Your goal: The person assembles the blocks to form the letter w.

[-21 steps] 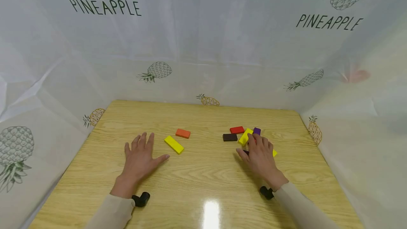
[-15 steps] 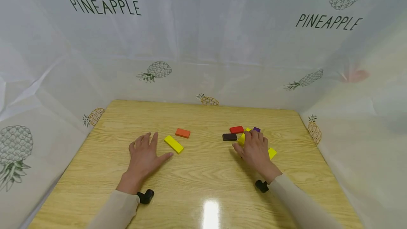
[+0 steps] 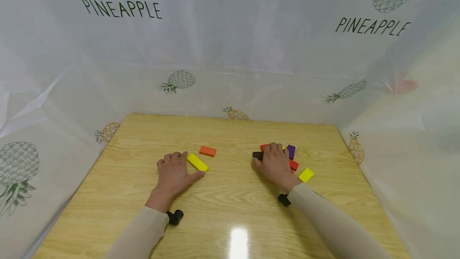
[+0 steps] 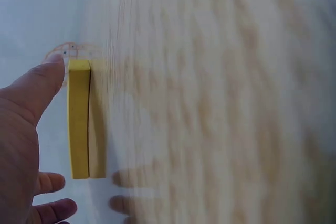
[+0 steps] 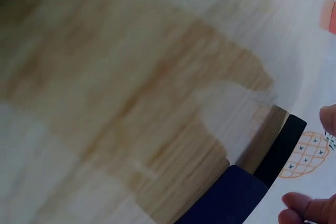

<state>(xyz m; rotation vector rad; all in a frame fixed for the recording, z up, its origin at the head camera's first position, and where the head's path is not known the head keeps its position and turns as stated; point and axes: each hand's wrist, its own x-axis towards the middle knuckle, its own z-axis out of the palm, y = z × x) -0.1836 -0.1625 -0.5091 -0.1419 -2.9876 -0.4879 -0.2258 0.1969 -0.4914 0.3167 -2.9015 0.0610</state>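
My left hand (image 3: 174, 175) hovers beside a long yellow block (image 3: 197, 162), its thumb and fingers spread on either side. In the left wrist view a gap shows between the thumb and the yellow block (image 4: 79, 121). My right hand (image 3: 276, 166) is over the right-hand group of blocks, thumb near a black block (image 3: 257, 155). The right wrist view shows this black block (image 5: 280, 150) in front of a dark navy block (image 5: 226, 198), with thumb and fingertips apart from them. The right hand partly covers a red block (image 3: 265, 147) and a yellow block (image 3: 284, 147).
An orange block (image 3: 207, 151) lies behind the long yellow one. Right of my right hand are a purple block (image 3: 291, 152), a red block (image 3: 294, 165) and a yellow block (image 3: 306, 175). Pineapple-print sheeting (image 3: 230, 51) encloses the wooden table (image 3: 230, 195).
My left hand has moved right, up to the long yellow block. The right hand has shifted left and away over the group, now covering part of the black block and uncovering a red block.
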